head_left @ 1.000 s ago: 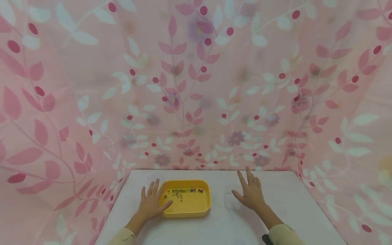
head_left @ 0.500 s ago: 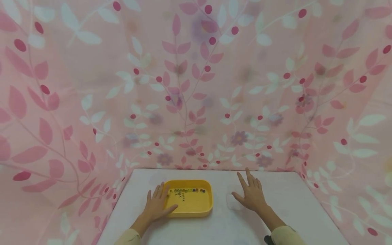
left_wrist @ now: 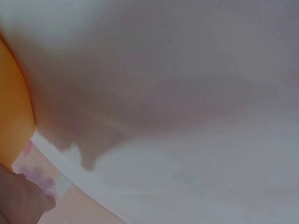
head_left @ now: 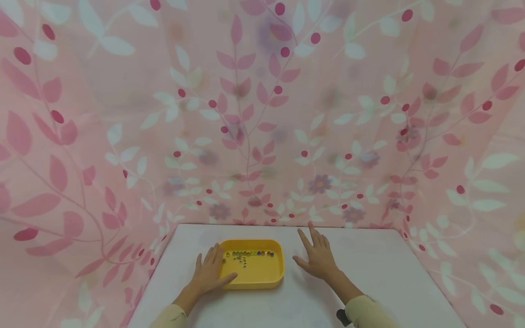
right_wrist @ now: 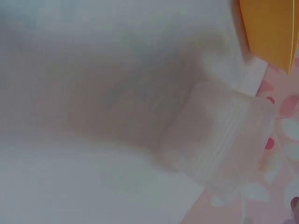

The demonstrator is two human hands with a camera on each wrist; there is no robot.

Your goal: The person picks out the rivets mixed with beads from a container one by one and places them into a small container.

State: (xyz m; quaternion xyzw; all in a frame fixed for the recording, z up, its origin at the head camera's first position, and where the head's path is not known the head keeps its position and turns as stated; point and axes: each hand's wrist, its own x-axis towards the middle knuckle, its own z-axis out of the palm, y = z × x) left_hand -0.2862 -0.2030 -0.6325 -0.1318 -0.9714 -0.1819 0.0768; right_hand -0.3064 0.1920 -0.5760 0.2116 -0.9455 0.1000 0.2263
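Note:
In the head view a yellow tray [head_left: 262, 279] sits on the white table. It holds a row of glass marbles [head_left: 246, 253] along its back and a cluster of smaller beads [head_left: 242, 260] in front of that row. My left hand [head_left: 206, 275] lies at the tray's left rim, fingers straight and thumb reaching over the front rim. To the right of the tray, my right hand [head_left: 320, 261] is spread with nothing gripped. A translucent box [right_wrist: 219, 135] shows on the table in the right wrist view; the head view does not show it, apparently covered by that hand.
Table surface [head_left: 393, 273] extends to the right of my right hand. Pink leaf-patterned cloth [head_left: 262, 136] hangs behind and on both sides of the table. A dark wrist device [head_left: 342, 316] shows by the right sleeve [head_left: 367, 312].
My right hand has moved left toward the tray, and the translucent box beside it has gone from the head view. My left hand has shifted slightly right over the tray's rim.

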